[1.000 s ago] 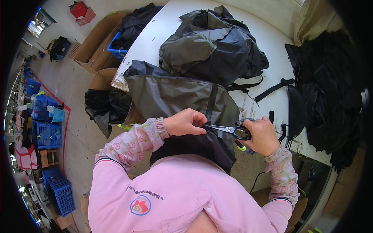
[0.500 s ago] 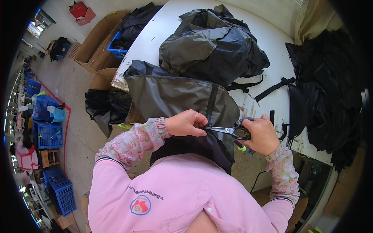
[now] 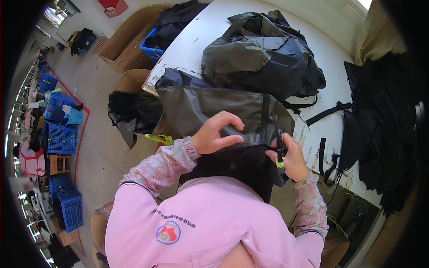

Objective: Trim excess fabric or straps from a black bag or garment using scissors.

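The scissors (image 3: 280, 152) now point up; both hands, left hand (image 3: 219, 134) and right hand (image 3: 288, 156), pinch the grey bag (image 3: 214, 105) (trimming unfinished).

Both arms come up from the bottom in pink flowery sleeves, bent at the elbows. The left hand (image 3: 219, 133) is curled, its fingers (image 3: 232, 119) bent down and pinching. The right hand (image 3: 289, 156) makes a tight fist (thumb side up), closed hard. The two hands sit near each other, not touching.
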The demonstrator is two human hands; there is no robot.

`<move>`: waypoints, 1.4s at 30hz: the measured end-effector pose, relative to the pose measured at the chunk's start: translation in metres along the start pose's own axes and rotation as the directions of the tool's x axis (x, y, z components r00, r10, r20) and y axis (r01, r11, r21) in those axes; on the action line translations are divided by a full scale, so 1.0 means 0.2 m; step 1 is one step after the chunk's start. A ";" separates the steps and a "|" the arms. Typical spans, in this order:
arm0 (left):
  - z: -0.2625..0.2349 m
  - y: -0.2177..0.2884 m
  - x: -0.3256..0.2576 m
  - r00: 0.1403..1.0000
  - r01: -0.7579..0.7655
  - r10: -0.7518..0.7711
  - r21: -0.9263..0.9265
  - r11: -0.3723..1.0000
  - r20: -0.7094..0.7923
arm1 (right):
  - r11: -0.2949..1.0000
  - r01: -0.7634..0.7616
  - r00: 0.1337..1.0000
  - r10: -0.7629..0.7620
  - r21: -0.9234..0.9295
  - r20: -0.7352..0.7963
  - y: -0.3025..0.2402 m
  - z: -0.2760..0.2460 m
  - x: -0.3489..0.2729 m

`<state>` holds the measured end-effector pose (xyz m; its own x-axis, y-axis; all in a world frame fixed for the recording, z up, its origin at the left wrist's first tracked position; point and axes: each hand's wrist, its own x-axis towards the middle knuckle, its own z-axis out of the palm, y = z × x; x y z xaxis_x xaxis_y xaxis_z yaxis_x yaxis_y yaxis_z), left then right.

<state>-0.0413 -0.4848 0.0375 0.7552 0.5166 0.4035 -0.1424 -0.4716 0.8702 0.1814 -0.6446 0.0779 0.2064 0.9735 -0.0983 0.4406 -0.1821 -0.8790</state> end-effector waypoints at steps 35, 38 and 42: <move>-0.40 -0.19 -0.05 0.944 0.323 -0.257 0.415 0.851 -0.207 | 0.989 -0.142 0.871 0.101 -0.051 -0.480 0.50 -0.49 -0.05; -0.33 -0.03 -0.10 0.991 0.119 -0.076 0.452 0.884 -0.113 | 0.988 -0.151 0.870 0.130 -0.006 -0.475 0.53 -0.50 -0.07; -0.14 -0.04 -0.21 0.993 -0.018 -0.054 0.593 0.805 0.103 | 0.984 -0.179 0.860 0.157 0.002 -0.485 0.60 -0.52 -0.09</move>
<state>-0.0904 -0.4821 0.0218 0.8236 0.4651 0.3246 0.2515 -0.8125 0.5259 0.3203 -0.6980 0.0230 0.6705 0.7419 0.0037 0.3952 -0.3529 -0.8481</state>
